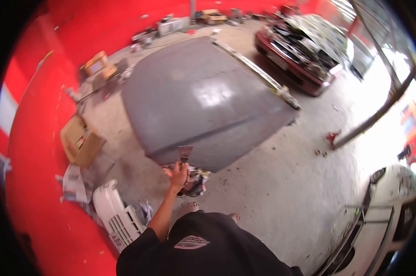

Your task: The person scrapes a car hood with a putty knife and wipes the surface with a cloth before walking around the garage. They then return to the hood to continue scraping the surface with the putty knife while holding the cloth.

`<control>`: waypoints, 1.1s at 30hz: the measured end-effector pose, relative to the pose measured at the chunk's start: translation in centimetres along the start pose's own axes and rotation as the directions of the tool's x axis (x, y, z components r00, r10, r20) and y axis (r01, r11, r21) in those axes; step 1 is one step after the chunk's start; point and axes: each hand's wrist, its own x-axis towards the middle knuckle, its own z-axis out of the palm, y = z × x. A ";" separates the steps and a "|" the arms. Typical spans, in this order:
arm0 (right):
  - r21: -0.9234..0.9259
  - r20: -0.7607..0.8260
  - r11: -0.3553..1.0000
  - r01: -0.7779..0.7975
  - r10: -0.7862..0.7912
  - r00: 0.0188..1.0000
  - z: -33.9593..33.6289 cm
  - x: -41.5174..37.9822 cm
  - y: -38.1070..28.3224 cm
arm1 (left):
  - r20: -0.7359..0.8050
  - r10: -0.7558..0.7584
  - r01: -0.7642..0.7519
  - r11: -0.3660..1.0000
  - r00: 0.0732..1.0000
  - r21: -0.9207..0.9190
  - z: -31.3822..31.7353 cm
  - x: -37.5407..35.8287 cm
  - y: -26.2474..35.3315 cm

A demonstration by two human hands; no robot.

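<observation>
My left hand (179, 175) is closed around the handle of a scraper (185, 152) with a wide flat blade, which points away from me. The blade shows over the near edge of a large grey car hood (171, 99); whether it touches the surface cannot be told. Crumpled, dark and light material (198, 183) lies beside the hand, below the hood's near edge. My right hand does not show.
A long light strip (249, 64) runs along the hood's far right edge. Beyond stands a red car (288, 64) with its engine bay exposed. A cardboard box (81, 141) and a white bumper (118, 214) are at left. A pale vehicle (387, 216) stands lower right, below a slanted pole (371, 123).
</observation>
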 end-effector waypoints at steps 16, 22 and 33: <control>0.238 0.248 0.847 0.476 -0.527 0.813 7.3 -12.2 -17.4 | -0.182 -0.001 0.006 1.000 0.983 0.024 -17.4 -0.7 -4.4; 0.422 0.359 0.904 0.068 -0.235 0.903 8.4 -15.4 -20.4 | -0.043 -0.235 0.238 0.968 0.971 0.076 -23.5 -5.4 -6.3; 0.512 0.489 0.855 -0.083 -0.211 0.846 9.1 -16.2 -20.9 | 0.135 -0.506 0.444 0.834 0.852 0.328 -21.5 -10.0 -17.1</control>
